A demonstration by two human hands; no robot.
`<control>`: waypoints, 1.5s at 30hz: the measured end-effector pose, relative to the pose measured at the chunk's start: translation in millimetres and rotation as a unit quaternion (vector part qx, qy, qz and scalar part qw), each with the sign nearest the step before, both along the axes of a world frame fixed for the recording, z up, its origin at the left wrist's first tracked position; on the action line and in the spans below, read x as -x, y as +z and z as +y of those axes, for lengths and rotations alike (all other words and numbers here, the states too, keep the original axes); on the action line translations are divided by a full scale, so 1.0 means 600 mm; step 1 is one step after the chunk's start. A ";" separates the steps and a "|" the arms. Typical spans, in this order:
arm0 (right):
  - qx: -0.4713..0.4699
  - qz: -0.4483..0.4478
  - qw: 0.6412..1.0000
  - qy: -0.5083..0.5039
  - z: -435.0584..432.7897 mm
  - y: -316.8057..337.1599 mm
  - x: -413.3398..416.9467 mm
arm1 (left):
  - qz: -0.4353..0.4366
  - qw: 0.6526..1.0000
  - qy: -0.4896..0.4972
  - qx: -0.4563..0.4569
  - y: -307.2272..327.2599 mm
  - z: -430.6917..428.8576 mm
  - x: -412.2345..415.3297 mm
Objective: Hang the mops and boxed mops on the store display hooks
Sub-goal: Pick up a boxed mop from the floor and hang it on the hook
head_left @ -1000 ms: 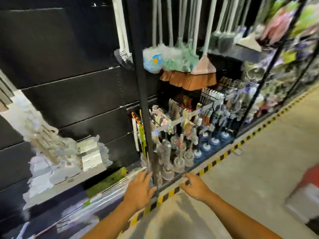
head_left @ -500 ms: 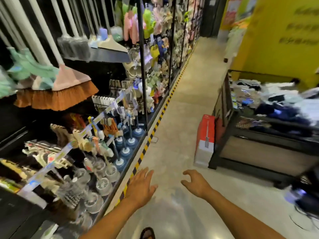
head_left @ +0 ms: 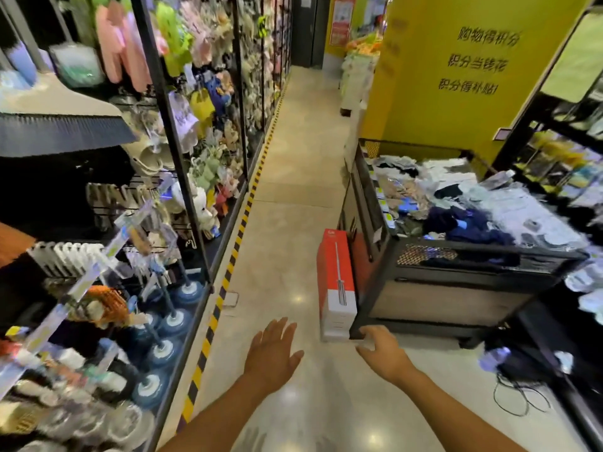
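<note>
Both our hands are bare and hold nothing: the left hand [head_left: 272, 349] is spread flat over the floor, and the right hand [head_left: 380, 350] has loosely curled fingers just short of the near end of the tall red-and-white cardboard mop box [head_left: 336, 283], which leans on end against the black mesh-sided bin of folded clothes [head_left: 463, 282], across the aisle from the hook racks. To lift it well, we judge, we take the long box with one hand at each end. That keeps it level and clear of the bin's corner as we swing it toward the black-framed display rack of hanging goods [head_left: 169, 132].
</note>
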State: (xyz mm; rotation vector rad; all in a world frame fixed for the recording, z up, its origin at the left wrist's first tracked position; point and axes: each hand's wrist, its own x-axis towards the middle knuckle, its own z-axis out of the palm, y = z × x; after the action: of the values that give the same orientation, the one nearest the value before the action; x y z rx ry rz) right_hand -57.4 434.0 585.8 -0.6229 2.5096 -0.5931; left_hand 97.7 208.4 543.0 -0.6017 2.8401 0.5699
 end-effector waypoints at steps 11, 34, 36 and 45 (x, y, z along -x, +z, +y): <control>0.031 -0.007 0.995 -0.096 -0.118 -0.054 0.204 | -0.006 0.999 -0.037 -0.014 -0.017 -0.118 0.218; 0.005 -0.191 0.973 -0.132 -0.253 -0.425 0.723 | -0.131 0.989 -0.005 -0.064 -0.353 -0.251 0.766; -0.004 -0.201 0.970 -0.134 -0.270 -0.453 0.737 | -0.150 0.983 0.004 -0.106 -0.406 -0.255 0.791; -0.004 -0.244 0.949 -0.200 -0.305 -0.644 0.788 | -0.194 0.937 0.087 -0.276 -0.635 -0.242 0.889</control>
State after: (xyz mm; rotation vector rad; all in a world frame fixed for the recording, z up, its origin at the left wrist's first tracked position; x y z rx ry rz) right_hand -530.1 250.9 199.5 0.0543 2.1599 -0.7700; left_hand -435.7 63.1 162.3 -0.7531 2.1328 1.0895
